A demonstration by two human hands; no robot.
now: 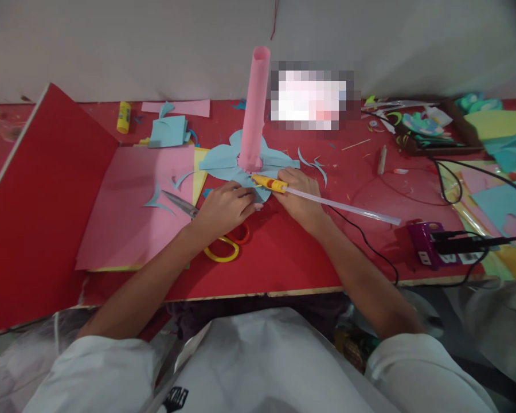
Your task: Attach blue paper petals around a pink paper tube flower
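a pink tube (255, 109) stands on a blue flower (219, 158); gluing seems unfinished: the right hand (301, 192) grips a glue gun (270, 183). whether the left hand (229, 207) pinches anything is unclear.

No text readable for certain: dark print (176, 398) on white shirt (258, 355) skewed; labels (424, 258) on purple box (420, 236) too small.

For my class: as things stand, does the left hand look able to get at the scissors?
Probably yes: the left hand is close by, and the yellow handle loop of the scissors shows uncovered. The hand would first have to leave the blue paper flower.
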